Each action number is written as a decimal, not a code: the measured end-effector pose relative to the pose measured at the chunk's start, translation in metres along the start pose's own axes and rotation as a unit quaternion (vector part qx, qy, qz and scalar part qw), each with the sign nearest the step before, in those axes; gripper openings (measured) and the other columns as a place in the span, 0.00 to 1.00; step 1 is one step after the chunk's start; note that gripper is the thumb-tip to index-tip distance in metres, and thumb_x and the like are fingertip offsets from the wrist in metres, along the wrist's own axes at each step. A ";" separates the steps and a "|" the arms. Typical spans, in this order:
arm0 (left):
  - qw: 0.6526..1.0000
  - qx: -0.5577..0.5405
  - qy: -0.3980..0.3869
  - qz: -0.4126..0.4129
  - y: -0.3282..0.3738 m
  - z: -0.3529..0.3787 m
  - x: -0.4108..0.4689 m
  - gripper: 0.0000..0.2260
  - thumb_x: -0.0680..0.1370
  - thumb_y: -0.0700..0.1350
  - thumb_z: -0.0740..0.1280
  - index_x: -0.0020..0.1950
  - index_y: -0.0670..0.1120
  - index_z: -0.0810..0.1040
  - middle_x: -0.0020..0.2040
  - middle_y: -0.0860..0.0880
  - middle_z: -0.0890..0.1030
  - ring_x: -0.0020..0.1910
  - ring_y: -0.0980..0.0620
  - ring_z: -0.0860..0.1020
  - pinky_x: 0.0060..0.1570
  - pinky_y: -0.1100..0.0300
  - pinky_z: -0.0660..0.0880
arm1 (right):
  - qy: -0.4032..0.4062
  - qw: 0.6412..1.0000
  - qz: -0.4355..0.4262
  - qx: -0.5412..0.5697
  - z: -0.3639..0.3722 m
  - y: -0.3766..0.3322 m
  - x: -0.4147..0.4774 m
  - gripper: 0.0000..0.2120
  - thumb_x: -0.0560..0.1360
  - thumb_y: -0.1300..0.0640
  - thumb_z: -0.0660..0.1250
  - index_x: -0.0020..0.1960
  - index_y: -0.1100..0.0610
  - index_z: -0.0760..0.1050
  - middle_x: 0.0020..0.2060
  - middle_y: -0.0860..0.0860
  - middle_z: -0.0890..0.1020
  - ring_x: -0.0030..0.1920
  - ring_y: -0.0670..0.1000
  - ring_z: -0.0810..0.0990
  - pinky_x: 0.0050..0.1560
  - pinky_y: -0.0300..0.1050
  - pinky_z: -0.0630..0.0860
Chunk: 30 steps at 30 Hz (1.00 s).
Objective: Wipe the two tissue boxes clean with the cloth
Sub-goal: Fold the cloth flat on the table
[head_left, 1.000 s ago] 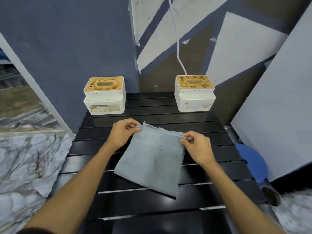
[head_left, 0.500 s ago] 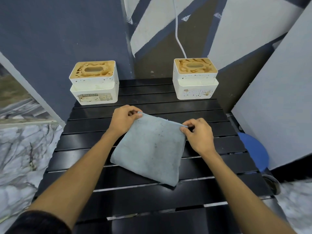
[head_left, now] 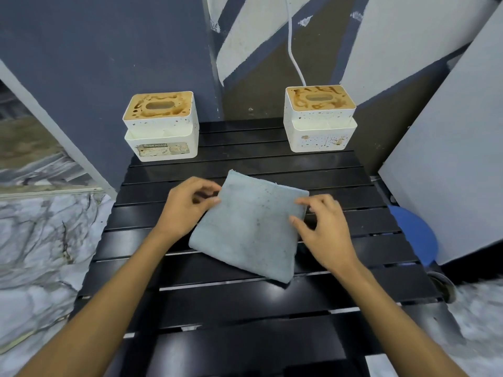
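Lowered since half a second ago: far edge of cloth [head_left: 250,227], now flat, folded, mid-way along the slatted table [head_left: 245,303], well short of both boxes.
Cloth: soft, light, limp; probably best bunched at the middle.
Left hand [head_left: 187,208]: fingers curled at the left edge, grip blurred, cannot tell.
Right hand [head_left: 324,232]: fingers spread, thumb at the right edge.
Left tissue box [head_left: 162,126], right tissue box [head_left: 319,118]: rigid, probably light, liable to slide; steady by a side wall.

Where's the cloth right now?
In the head view, the cloth lies mid-table, between the left hand and the right hand.
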State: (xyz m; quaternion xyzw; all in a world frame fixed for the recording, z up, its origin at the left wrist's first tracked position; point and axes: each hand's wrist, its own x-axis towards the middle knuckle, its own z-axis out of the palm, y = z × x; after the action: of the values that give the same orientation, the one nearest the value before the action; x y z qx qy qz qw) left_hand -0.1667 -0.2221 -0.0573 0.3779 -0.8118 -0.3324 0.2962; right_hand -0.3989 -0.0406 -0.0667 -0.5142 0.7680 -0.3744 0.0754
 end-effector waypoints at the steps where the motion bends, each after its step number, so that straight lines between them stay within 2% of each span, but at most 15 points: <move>1: 0.999 0.013 -0.017 0.026 -0.001 -0.006 -0.018 0.09 0.74 0.39 0.75 0.51 0.50 0.84 0.50 0.55 0.82 0.50 0.58 0.80 0.52 0.69 0.75 | -0.012 0.999 -0.038 -0.003 -0.001 -0.006 -0.015 0.15 0.72 0.52 0.74 0.58 0.51 0.79 0.51 0.43 0.73 0.54 0.48 0.71 0.58 0.44 0.70; 3: 0.996 0.035 -0.063 0.059 -0.002 -0.017 -0.054 0.05 0.76 0.44 0.74 0.51 0.48 0.86 0.52 0.56 0.83 0.54 0.60 0.80 0.57 0.70 0.72 | -0.043 0.994 -0.103 -0.020 0.001 -0.015 -0.041 0.14 0.72 0.48 0.73 0.56 0.50 0.80 0.51 0.43 0.76 0.54 0.48 0.72 0.56 0.46 0.71; 6: 0.989 0.062 -0.111 0.070 -0.009 -0.028 -0.088 0.15 0.74 0.56 0.71 0.57 0.50 0.85 0.59 0.60 0.82 0.60 0.64 0.78 0.64 0.71 0.67 | -0.084 0.984 -0.144 -0.058 0.007 -0.016 -0.070 0.16 0.72 0.44 0.71 0.56 0.49 0.81 0.53 0.43 0.79 0.57 0.47 0.74 0.57 0.48 0.74; 8: 0.986 0.085 -0.119 0.083 -0.019 -0.029 -0.096 0.15 0.75 0.51 0.73 0.61 0.50 0.83 0.63 0.60 0.80 0.64 0.64 0.76 0.67 0.68 0.66 | -0.096 0.981 -0.148 -0.075 0.009 -0.013 -0.082 0.19 0.71 0.42 0.72 0.58 0.50 0.81 0.57 0.43 0.80 0.62 0.47 0.74 0.61 0.46 0.71; 10: 0.983 0.112 -0.100 0.102 -0.026 -0.027 -0.099 0.14 0.77 0.44 0.73 0.62 0.50 0.83 0.63 0.59 0.80 0.64 0.61 0.76 0.69 0.66 0.67 | -0.087 0.981 -0.150 -0.085 0.011 -0.014 -0.089 0.19 0.71 0.45 0.74 0.59 0.51 0.81 0.59 0.46 0.81 0.65 0.49 0.75 0.65 0.47 0.71; 13: 0.980 0.136 -0.060 0.134 -0.026 -0.019 -0.097 0.11 0.77 0.41 0.71 0.59 0.48 0.85 0.60 0.56 0.82 0.59 0.57 0.78 0.66 0.66 0.69 | -0.041 0.983 -0.157 -0.084 0.014 -0.017 -0.094 0.14 0.72 0.55 0.75 0.56 0.55 0.83 0.56 0.50 0.82 0.62 0.53 0.79 0.61 0.52 0.78; 17: 0.980 0.139 -0.036 0.141 -0.018 -0.019 -0.102 0.09 0.78 0.42 0.70 0.57 0.47 0.85 0.54 0.54 0.83 0.52 0.55 0.78 0.59 0.63 0.73 | -0.014 0.984 -0.157 -0.083 0.011 -0.022 -0.102 0.10 0.74 0.59 0.73 0.55 0.58 0.83 0.52 0.52 0.80 0.54 0.53 0.81 0.52 0.48 0.81; 19: 0.978 0.147 -0.040 0.144 -0.012 -0.022 -0.113 0.09 0.80 0.48 0.68 0.57 0.48 0.85 0.51 0.56 0.83 0.49 0.57 0.77 0.55 0.60 0.74 | -0.007 0.984 -0.153 -0.085 0.006 -0.022 -0.108 0.09 0.73 0.61 0.73 0.54 0.58 0.83 0.50 0.52 0.80 0.52 0.53 0.82 0.49 0.50 0.82; 21: 0.973 0.171 -0.041 0.149 -0.004 -0.025 -0.128 0.14 0.81 0.54 0.62 0.55 0.50 0.85 0.48 0.57 0.84 0.47 0.57 0.75 0.51 0.57 0.74 | -0.007 0.984 -0.159 -0.085 -0.001 -0.022 -0.115 0.09 0.73 0.62 0.73 0.53 0.58 0.83 0.48 0.52 0.81 0.50 0.53 0.82 0.48 0.50 0.82; 23: 0.973 0.171 -0.032 0.153 0.005 -0.029 -0.147 0.16 0.80 0.56 0.61 0.53 0.50 0.85 0.46 0.58 0.83 0.48 0.57 0.75 0.52 0.55 0.73 | -0.017 0.982 -0.173 -0.073 -0.013 -0.024 -0.124 0.08 0.74 0.62 0.72 0.53 0.58 0.83 0.47 0.50 0.81 0.50 0.51 0.81 0.51 0.45 0.79; 25: 0.981 0.125 -0.030 0.146 0.018 -0.031 -0.169 0.15 0.80 0.56 0.63 0.52 0.49 0.85 0.47 0.59 0.83 0.50 0.58 0.77 0.55 0.58 0.72 | -0.035 0.984 -0.171 -0.038 -0.026 -0.027 -0.136 0.07 0.76 0.61 0.70 0.53 0.57 0.82 0.48 0.48 0.80 0.50 0.47 0.79 0.54 0.41 0.75; 28: 0.993 0.036 -0.009 0.112 0.035 -0.032 -0.199 0.11 0.78 0.53 0.67 0.50 0.48 0.85 0.48 0.60 0.83 0.50 0.59 0.81 0.53 0.65 0.74 | -0.046 0.988 -0.145 0.019 -0.044 -0.034 -0.151 0.05 0.78 0.61 0.68 0.52 0.55 0.81 0.47 0.45 0.79 0.49 0.44 0.79 0.50 0.35 0.74; 30: 0.996 0.004 0.009 0.085 0.041 -0.030 -0.205 0.08 0.77 0.50 0.69 0.50 0.47 0.85 0.48 0.59 0.83 0.48 0.58 0.82 0.50 0.67 0.74 | -0.041 0.990 -0.127 0.050 -0.050 -0.038 -0.153 0.05 0.77 0.62 0.68 0.52 0.56 0.81 0.46 0.45 0.79 0.48 0.44 0.79 0.47 0.31 0.74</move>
State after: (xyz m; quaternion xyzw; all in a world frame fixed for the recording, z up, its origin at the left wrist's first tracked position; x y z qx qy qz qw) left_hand -0.0508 -0.0453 -0.0549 0.3118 -0.8393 -0.2995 0.3296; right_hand -0.3256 0.1059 -0.0475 -0.6182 0.6729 -0.3974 0.0843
